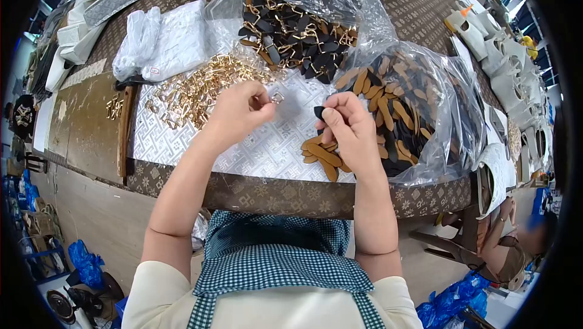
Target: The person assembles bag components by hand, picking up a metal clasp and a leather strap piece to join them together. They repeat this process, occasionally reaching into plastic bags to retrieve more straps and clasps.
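Between thumb and fingertips my left hand [238, 113] pinches a small gold metal buckle [277, 98], held above the white patterned sheet [258, 153]. My right hand [350, 124] grips a black leather tab [319, 111], whose tip sticks out to the left of the thumb. The two hands are apart. Behind my left hand spreads a heap of loose gold buckles [188, 89]. Under and beside my right hand lie several brown-and-black leather tabs [323, 154]. More such tabs [395, 107] fill an open clear plastic bag at the right.
A second clear bag at the back holds black tabs fitted with gold buckles [297, 31]. White wrapped packs [167, 37] lie at the back left. A wooden strip [126, 128] borders a board [85, 125] at left. White bag pieces [513, 86] line the right; another person sits there.
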`<action>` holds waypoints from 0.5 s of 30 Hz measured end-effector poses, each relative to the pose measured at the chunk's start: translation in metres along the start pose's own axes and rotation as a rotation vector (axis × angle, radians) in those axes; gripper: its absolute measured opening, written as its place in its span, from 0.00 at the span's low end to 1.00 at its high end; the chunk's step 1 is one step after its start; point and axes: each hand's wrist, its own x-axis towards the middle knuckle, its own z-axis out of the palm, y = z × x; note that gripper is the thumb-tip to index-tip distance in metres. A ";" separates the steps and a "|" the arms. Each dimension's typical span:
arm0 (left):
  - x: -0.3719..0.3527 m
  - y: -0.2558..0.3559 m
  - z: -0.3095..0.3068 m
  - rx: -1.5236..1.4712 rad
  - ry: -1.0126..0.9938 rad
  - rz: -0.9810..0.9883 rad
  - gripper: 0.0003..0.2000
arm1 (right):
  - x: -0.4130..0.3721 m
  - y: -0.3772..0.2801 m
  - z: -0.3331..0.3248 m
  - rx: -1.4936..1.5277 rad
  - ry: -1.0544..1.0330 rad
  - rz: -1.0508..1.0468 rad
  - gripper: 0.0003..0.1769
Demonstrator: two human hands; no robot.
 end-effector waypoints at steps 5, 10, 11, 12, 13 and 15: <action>-0.005 0.021 0.010 -0.694 -0.225 0.168 0.07 | 0.000 0.004 0.002 0.071 -0.103 0.039 0.05; -0.003 0.015 0.024 -0.785 -0.253 0.197 0.08 | -0.003 -0.001 0.003 0.099 -0.107 -0.042 0.09; -0.004 0.014 0.024 -0.797 -0.254 0.198 0.09 | -0.004 -0.001 0.002 0.089 -0.109 -0.048 0.10; -0.004 0.014 0.025 -0.808 -0.253 0.201 0.09 | -0.004 -0.002 0.003 0.080 -0.113 -0.055 0.10; -0.004 0.011 0.026 -0.812 -0.263 0.193 0.09 | -0.004 -0.002 0.003 0.070 -0.118 -0.062 0.11; -0.005 0.006 0.030 -0.821 -0.281 0.179 0.09 | -0.003 -0.001 0.005 0.028 -0.118 -0.097 0.11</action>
